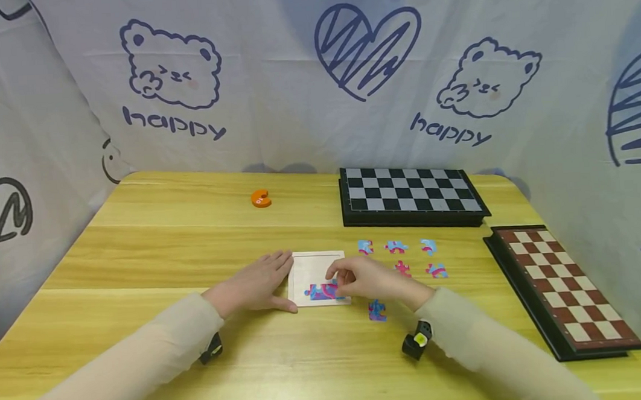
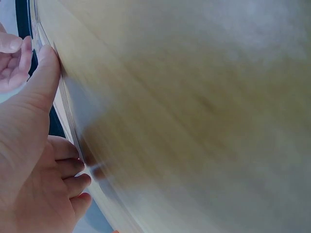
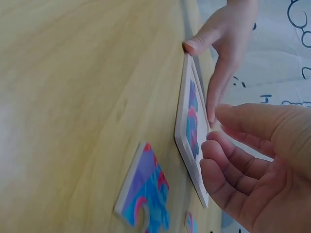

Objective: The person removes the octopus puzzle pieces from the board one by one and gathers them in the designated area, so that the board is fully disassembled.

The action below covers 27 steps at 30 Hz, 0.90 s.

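A white square puzzle tray (image 1: 315,263) lies on the table, with joined blue, purple and pink puzzle pieces (image 1: 320,292) along its near side. My left hand (image 1: 254,285) rests at the tray's left edge, thumb at the near corner and fingers extended toward the far one. Over the tray's right part hovers my right hand (image 1: 359,276), its fingers loosely bent. In the right wrist view, nothing shows between the thumb and fingers of that right hand (image 3: 257,160). A loose puzzle piece (image 1: 377,310) lies just right of the tray, close below the right hand.
Several loose puzzle pieces (image 1: 396,247) lie right of the tray, some partly behind the right hand. A black-and-white chessboard box (image 1: 407,189) stands at the back, a brown-and-white chessboard (image 1: 570,289) at the right. A small orange object (image 1: 260,198) lies at the back left.
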Tool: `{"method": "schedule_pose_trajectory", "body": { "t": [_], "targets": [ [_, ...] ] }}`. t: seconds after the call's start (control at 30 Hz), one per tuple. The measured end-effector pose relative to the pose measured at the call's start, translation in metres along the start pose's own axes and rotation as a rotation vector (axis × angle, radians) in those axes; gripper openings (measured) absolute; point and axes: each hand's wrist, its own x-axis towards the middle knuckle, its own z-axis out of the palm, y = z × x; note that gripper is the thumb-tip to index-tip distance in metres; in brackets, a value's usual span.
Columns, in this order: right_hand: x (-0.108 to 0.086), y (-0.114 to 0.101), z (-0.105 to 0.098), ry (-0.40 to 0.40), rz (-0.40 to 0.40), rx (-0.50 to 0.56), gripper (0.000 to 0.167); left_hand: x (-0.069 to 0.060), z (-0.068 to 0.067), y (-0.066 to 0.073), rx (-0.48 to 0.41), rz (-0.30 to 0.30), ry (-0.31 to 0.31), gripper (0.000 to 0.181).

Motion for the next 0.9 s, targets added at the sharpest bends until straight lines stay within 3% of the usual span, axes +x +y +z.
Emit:
{"method": "schedule_pose_trajectory", "body": {
  "t": [0.63,0.9],
  "targets": [
    [0.016,-0.001,0.013,0.007,-0.039,-0.101,0.016,0.0,-0.001,0.001,-0.016,-0.012,-0.01,0.096],
    [0.017,-0.004,0.015,0.003,0.01,-0.115,0.012,0.0,0.0,0.0,-0.023,-0.007,-0.006,0.096]
  ]
}}
